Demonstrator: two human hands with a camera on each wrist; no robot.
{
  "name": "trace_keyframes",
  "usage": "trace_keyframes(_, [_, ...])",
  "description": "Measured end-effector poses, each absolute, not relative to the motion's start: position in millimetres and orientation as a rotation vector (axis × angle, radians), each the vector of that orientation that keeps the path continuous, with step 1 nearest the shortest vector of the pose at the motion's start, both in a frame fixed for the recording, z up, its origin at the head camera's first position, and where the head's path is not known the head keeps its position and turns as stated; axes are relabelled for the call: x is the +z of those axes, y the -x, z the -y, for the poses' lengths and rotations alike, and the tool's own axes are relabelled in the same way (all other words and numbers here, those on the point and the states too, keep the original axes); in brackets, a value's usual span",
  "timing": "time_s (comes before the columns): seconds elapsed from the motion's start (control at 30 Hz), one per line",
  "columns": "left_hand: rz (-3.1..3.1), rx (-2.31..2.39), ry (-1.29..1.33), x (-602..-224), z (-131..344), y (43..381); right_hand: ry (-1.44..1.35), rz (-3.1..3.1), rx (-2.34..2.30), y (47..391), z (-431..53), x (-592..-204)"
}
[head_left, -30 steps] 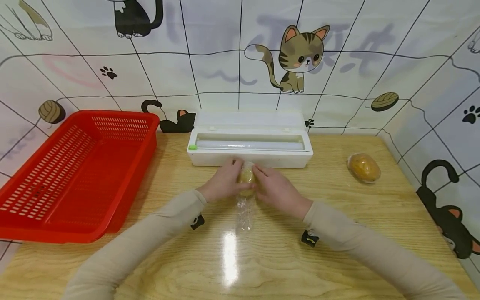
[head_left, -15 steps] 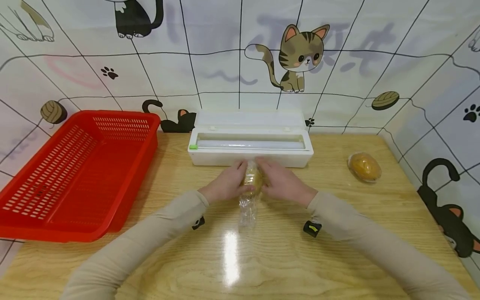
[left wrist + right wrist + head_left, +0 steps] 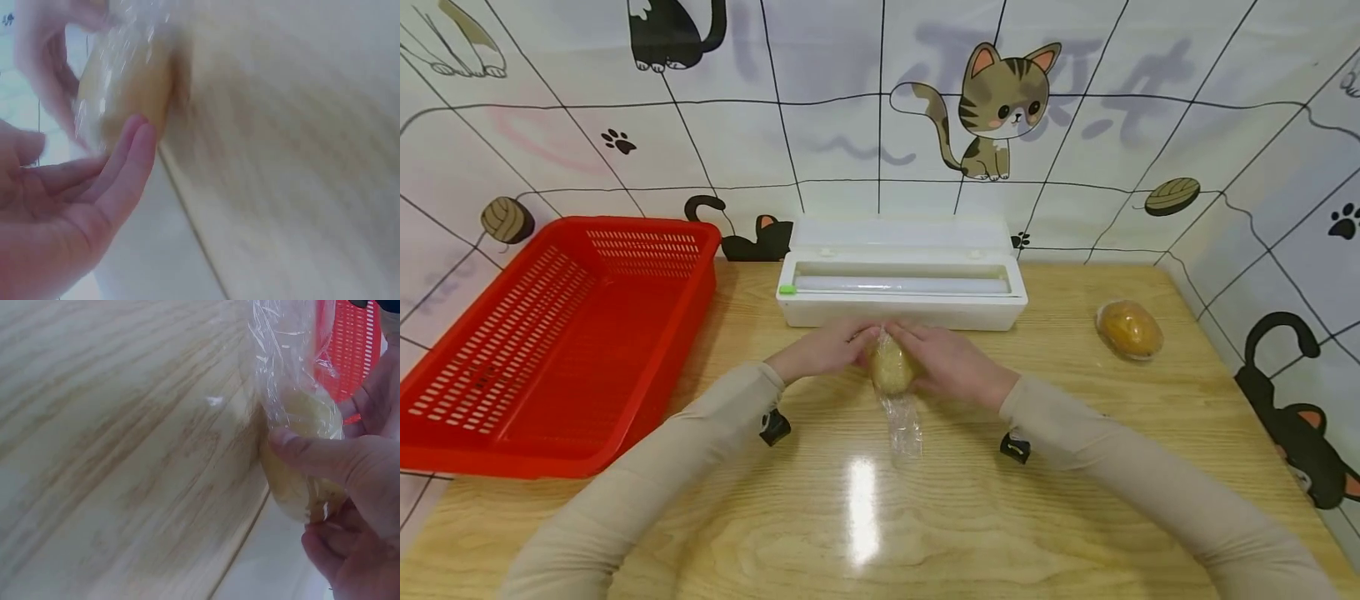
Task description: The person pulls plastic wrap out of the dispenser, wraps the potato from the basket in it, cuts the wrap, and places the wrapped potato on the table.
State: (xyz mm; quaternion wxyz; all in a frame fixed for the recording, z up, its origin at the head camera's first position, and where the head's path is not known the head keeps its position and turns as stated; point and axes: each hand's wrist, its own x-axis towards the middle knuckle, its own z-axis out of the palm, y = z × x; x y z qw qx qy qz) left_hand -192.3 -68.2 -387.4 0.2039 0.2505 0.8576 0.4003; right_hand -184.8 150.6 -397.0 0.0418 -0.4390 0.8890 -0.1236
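A yellow oval food item (image 3: pixel 892 372), perhaps a potato, is wrapped in clear cling film between the two hands. A loose tail of film (image 3: pixel 905 425) trails toward the person. My right hand (image 3: pixel 958 364) grips the item; in the right wrist view its thumb (image 3: pixel 312 450) presses one side with fingers curled behind. My left hand (image 3: pixel 826 348) is at the other side. In the left wrist view its fairly straight fingers (image 3: pixel 128 169) touch the wrapped item (image 3: pixel 125 94), thumb apart. Just behind both hands stands a white cling film dispenser (image 3: pixel 902 314).
The dispenser's lid (image 3: pixel 898 232) is raised, showing a film roll (image 3: pixel 902 285) and a green slider (image 3: pixel 787 290). A red basket (image 3: pixel 617 417) stands at the left. Another wrapped yellow-orange oval item (image 3: pixel 1130 330) lies at the right of the wooden table (image 3: pixel 985 533).
The left hand has shifted left and loosened from the item, baring more of it. The item and its film tail have turned slightly. The right hand stays against it.
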Motion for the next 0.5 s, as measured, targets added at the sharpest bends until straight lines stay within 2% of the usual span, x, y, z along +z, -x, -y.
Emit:
trace_keyframes(0.23, [-2.57,1.008,-0.826,-391,73,201,1.417,-2.608,-0.424,189,-153,-398])
trace_keyframes(0.5, [-2.654,0.941,-0.996,-397,67,200,1.13,-2.36,-0.821,190,-159,-390])
